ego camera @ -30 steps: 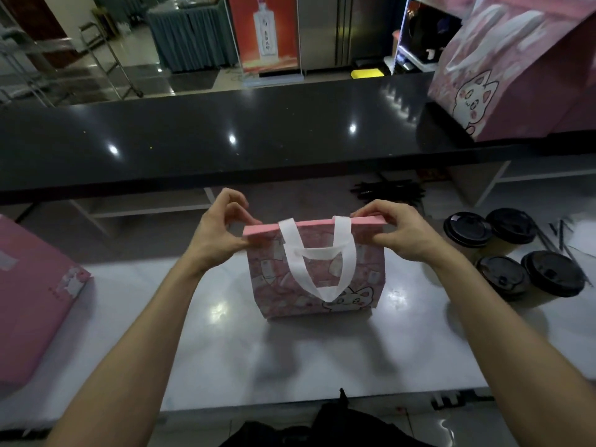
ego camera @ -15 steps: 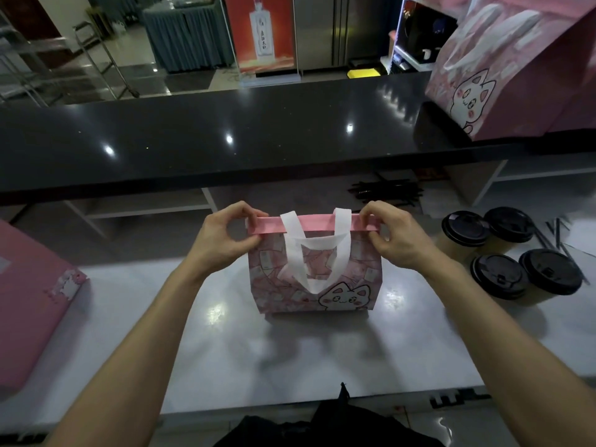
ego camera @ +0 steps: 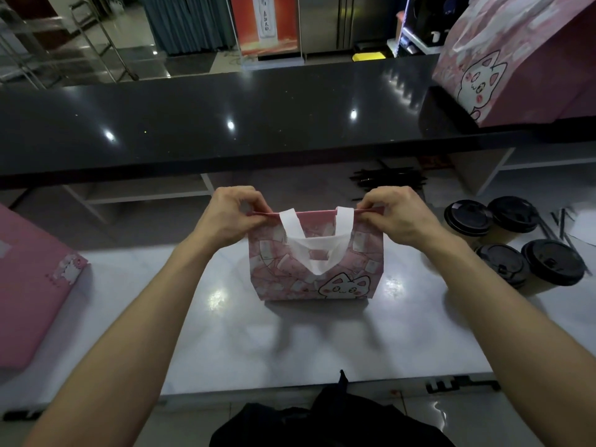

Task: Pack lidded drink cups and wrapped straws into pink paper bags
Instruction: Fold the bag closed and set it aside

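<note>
A pink paper bag (ego camera: 364, 272) with a cat drawing and white handles stands upright in the middle of the white counter. My left hand (ego camera: 230, 217) pinches the left end of its top edge, and my right hand (ego camera: 395, 216) pinches the right end. The bag's mouth is pressed flat, so its inside is hidden. Several brown cups with black lids (ego camera: 503, 264) stand to the right of the bag. A pile of black wrapped straws (ego camera: 388, 180) lies behind the bag, under the dark upper counter.
A large pink bag (ego camera: 516, 59) with the same cat sits on the black upper counter (ego camera: 225, 124) at the far right. A flat pink stack (ego camera: 29, 285) lies at the left edge. A few loose straws (ego camera: 561, 221) lie beyond the cups.
Both hands have pressed the bag's top edges together, so the open mouth is now a thin flat line. The bag has stayed in place on the counter.
</note>
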`<state>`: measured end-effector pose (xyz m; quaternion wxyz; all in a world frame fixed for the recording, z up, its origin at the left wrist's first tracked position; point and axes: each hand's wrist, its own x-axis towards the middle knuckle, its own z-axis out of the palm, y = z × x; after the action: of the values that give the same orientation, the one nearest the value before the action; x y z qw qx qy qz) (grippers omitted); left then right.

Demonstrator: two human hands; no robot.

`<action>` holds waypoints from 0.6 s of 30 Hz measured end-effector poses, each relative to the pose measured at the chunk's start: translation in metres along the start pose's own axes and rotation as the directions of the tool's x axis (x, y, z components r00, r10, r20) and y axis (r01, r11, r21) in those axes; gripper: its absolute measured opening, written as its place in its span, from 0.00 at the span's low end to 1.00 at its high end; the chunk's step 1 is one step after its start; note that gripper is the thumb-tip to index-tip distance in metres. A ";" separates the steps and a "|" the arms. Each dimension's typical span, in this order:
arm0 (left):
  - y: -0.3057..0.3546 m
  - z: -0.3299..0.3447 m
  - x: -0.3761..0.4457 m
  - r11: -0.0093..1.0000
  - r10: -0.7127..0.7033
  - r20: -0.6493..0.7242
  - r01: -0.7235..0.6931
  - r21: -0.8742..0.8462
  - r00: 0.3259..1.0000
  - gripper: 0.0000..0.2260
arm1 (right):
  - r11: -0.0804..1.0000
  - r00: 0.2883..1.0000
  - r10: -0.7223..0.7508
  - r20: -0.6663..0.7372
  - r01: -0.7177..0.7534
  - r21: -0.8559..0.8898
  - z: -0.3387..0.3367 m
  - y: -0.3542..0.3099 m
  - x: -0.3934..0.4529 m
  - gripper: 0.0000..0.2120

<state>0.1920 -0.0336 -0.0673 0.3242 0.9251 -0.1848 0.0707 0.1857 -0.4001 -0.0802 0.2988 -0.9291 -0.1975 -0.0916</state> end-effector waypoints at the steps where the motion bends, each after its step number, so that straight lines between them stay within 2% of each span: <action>1: 0.001 -0.001 0.000 1.000 -0.007 0.002 0.008 -0.022 1.000 0.11 | 1.000 1.000 0.000 0.002 0.000 -0.007 0.000 0.001 -0.001 0.03; 3: 0.000 -0.004 -0.003 0.999 -0.022 0.010 0.022 -0.037 1.000 0.07 | 1.000 1.000 0.022 0.011 -0.022 -0.020 0.000 0.005 -0.004 0.03; 7: -0.009 -0.007 -0.010 1.000 -0.026 0.024 0.026 0.012 0.999 0.12 | 0.996 0.995 0.086 0.048 -0.085 -0.019 -0.002 0.014 -0.012 0.03; 11: -0.009 -0.008 -0.008 0.997 -0.022 0.084 0.016 0.073 0.996 0.08 | 0.997 0.994 0.079 0.074 -0.079 -0.002 -0.009 0.008 -0.014 0.03; 13: -0.004 -0.014 -0.009 0.996 -0.008 0.148 -0.005 0.086 0.989 0.08 | 0.995 0.985 0.095 0.143 -0.089 -0.050 -0.015 0.004 -0.012 0.07; 15: 0.007 -0.022 -0.006 0.993 -0.002 0.207 -0.022 0.113 0.978 0.03 | 0.993 0.978 0.118 0.169 -0.116 -0.020 -0.025 -0.003 -0.008 0.15; 18: 0.031 -0.029 0.005 0.995 -0.018 0.126 0.005 0.100 0.992 0.13 | 0.977 0.988 0.146 0.055 -0.152 0.149 -0.036 -0.028 0.005 0.24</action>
<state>0.1839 -0.0393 -0.0258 0.2657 0.9438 -0.1957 0.0193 0.1761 -0.3986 -0.0353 0.3705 -0.9176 -0.1403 -0.0333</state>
